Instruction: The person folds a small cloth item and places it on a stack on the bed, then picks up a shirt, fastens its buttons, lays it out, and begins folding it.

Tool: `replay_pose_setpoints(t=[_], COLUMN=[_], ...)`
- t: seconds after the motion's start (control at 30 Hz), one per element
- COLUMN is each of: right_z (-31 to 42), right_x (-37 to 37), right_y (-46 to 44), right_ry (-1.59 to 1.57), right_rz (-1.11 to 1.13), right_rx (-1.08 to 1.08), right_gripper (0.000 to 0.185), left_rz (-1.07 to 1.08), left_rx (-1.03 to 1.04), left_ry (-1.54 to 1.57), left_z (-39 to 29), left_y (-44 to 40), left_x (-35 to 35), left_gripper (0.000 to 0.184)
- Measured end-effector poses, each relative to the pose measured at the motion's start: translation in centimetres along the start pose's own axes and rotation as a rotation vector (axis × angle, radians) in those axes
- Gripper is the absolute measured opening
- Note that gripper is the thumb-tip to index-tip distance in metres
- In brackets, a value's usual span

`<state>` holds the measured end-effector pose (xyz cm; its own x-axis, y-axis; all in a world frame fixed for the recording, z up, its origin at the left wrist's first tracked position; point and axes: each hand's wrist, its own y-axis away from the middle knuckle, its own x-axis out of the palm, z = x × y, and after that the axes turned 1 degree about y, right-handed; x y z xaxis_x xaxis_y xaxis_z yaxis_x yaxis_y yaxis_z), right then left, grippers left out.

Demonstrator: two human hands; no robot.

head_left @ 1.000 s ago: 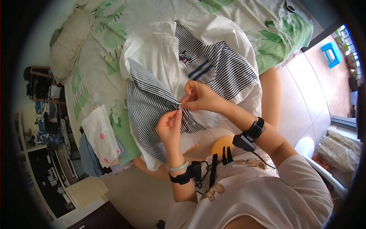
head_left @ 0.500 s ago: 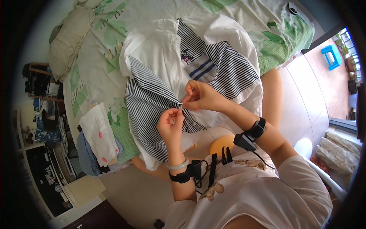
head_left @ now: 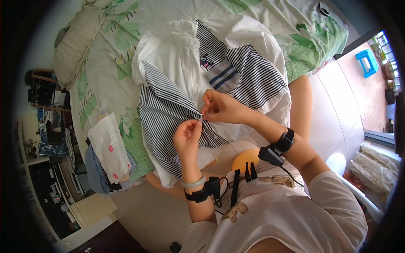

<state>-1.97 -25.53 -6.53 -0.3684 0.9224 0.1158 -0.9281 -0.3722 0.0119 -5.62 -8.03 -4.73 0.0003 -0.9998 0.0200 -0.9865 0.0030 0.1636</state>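
A white shirt with black-and-white striped panels lies spread over the bed edge and my lap. On its right part is a grey chest pocket with dark blue bands and a small embroidered figure above it. My left hand pinches the striped front edge of the shirt between thumb and forefinger. Just above and to the right, my right hand pinches the same edge, the fingertips of both hands almost meeting. A small pale spot, perhaps a button, shows between them; the fingers hide most of it.
The bed carries a green leaf-patterned sheet. Folded clothes are piled at its left edge, and a beige pillow lies at the far left. A blue stool stands at the far right. Open shelving is at lower left.
My left hand and wrist have shifted very slightly at the shirt edge. My right hand's fingers have curled a little closer. Both keep their pinch, and the shirt lies almost the same.
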Motion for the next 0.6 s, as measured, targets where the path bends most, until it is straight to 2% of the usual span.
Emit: replay_pose_setpoints(t=[0.1,0.17,0.3,0.47,0.6], right_z=[0.5,0.5,0.4,0.4,0.2], right_x=[0.3,0.5,0.8,0.7,0.6], right_y=[0.1,0.1,0.6,0.8,0.6], right_ry=[0.071,0.096,0.119,0.064,-0.063], right_rz=[-0.019,-0.040,-0.091,-0.058,-0.041], right_rx=[-0.008,-0.036,-0.072,-0.070,-0.041], right_gripper=[0.033,0.033,0.035,0.035,0.034], left_rz=[-0.009,-0.049,-0.086,-0.053,-0.017], left_rx=[0.020,0.107,0.119,-0.017,-0.041], left_ry=[-0.091,-0.178,-0.084,0.012,0.024], left_z=[0.7,1.0,0.9,0.3,-0.1], left_y=[-0.1,-0.1,0.0,0.0,-0.1], left_x=[-0.3,-0.2,0.3,-0.3,-0.4], left_gripper=[0.006,0.006,0.006,0.005,0.008])
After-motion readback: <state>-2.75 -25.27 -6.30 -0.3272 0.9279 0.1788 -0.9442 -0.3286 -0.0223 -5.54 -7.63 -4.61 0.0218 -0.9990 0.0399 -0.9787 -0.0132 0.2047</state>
